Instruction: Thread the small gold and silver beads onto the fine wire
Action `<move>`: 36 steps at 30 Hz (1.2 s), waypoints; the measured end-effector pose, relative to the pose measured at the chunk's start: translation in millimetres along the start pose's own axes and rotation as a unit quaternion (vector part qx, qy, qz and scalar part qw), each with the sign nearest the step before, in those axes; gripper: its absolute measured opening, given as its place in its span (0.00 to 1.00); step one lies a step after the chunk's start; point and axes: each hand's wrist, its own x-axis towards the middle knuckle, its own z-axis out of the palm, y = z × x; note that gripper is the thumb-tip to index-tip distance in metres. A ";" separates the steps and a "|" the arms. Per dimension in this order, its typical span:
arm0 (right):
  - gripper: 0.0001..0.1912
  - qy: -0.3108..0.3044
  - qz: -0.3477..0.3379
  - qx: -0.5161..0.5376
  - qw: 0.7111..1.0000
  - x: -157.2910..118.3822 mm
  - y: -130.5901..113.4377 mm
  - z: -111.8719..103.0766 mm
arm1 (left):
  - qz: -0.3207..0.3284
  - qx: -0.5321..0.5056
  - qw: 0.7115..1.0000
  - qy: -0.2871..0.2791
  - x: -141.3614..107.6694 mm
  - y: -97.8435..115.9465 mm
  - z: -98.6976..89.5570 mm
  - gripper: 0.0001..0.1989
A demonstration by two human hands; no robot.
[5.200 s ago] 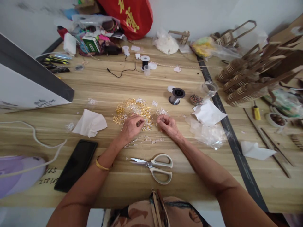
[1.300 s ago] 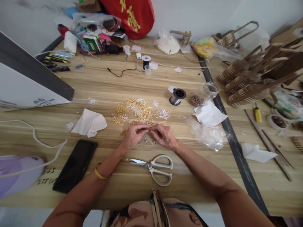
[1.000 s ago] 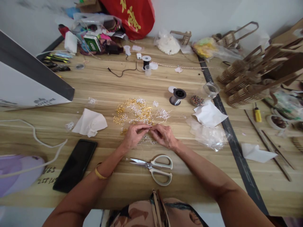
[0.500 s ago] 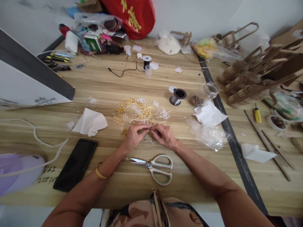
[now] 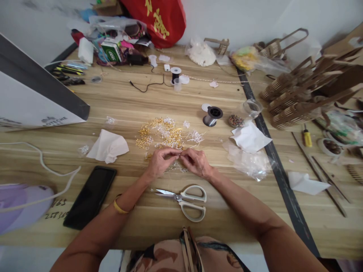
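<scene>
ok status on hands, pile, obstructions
Left hand, right hand: fingertips pinched together, contents unclear. Gold-and-silver pile just beyond. Scissors nearer body, clear.

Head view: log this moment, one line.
left hand: pinching | right hand: pinching, meeting left | between them: unclear | scissors: lying unheld

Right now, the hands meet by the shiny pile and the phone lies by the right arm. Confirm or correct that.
One thing is wrong: the head view shows the phone lying by the left arm. The left hand and right hand do meet by the shiny pile.
</scene>
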 end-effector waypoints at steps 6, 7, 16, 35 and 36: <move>0.02 -0.009 0.004 0.003 1.000 -0.8 1.1 0.0 | 0.017 0.020 1.000 0.006 -0.2 1.1 -0.8 0.06; 0.02 -0.009 0.006 0.005 1.000 -0.8 1.0 -0.2 | 0.020 0.023 1.000 0.006 -0.3 1.1 -0.8 0.06; 0.05 -0.020 0.036 0.047 0.998 2.1 -2.8 -3.6 | 0.021 0.016 1.000 0.013 -0.7 -1.9 -1.0 0.05; 0.05 -0.022 0.064 0.106 0.992 0.6 -0.5 -2.9 | -0.018 -0.039 0.999 0.018 0.2 2.2 -2.2 0.03; 0.05 -0.021 0.063 0.107 0.992 0.6 -0.8 -2.9 | -0.019 -0.038 0.999 0.018 0.2 2.0 -2.5 0.03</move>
